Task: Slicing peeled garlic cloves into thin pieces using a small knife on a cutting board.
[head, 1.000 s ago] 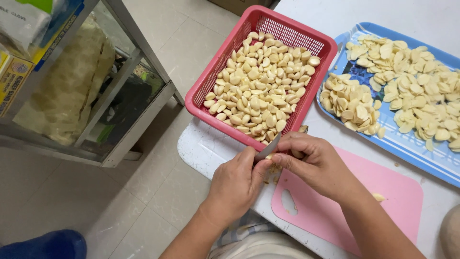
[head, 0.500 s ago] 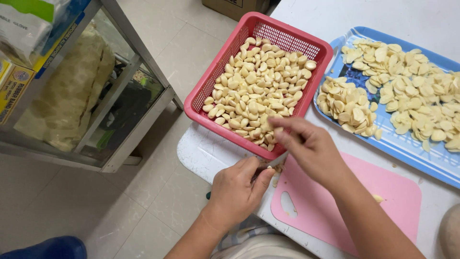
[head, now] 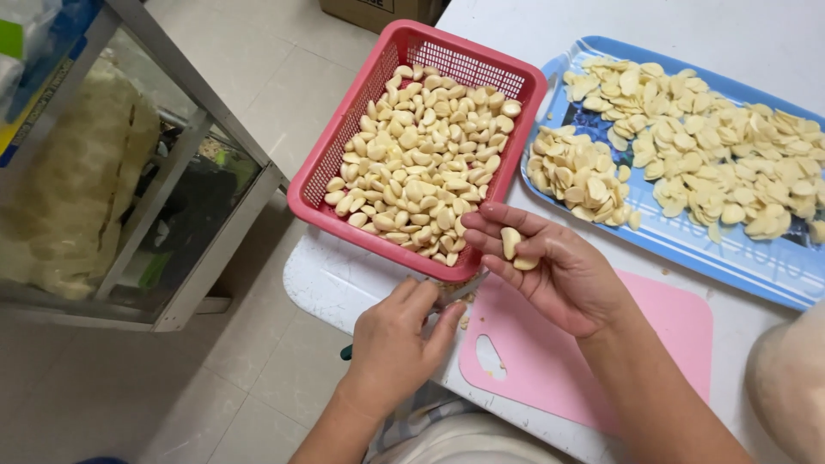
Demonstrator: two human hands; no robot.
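Garlic cloves (head: 518,249), two of them, peeled and pale, lie on the upturned fingers of the right hand (head: 550,275), which is held open and slightly cupped rather than clenched, just beside the near corner of the red basket (head: 339,150). Left hand (head: 400,339), below that same corner, is curled with fingers closed around a small knife (head: 455,294); only a bit of blade shows between fingers and basket, so the grip itself is largely hidden. Basket: heaped with whole peeled cloves (head: 421,167), standing at the table (head: 331,275) edge. Right of the basket: blue tray (head: 687,249) carrying a compact pile of slices (head: 576,172) nearest the basket and a wider spread of slices farther off. Below the basket and under the right wrist: pink cutting board (head: 662,335), with a few small scraps near its hanging hole. Left of the basket, off the table: metal rack (head: 206,146) with a pale sack on its shelf, over a tiled floor (head: 258,51).

Step in hand, as judged: cloves have been picked from the basket for cutting, and slicing of these two has not begun. The next move would call for bringing one clove to the blade, or down on the board, pinched firmly enough that the smooth, rounded clove does not slip, with fingertips clear of the edge.
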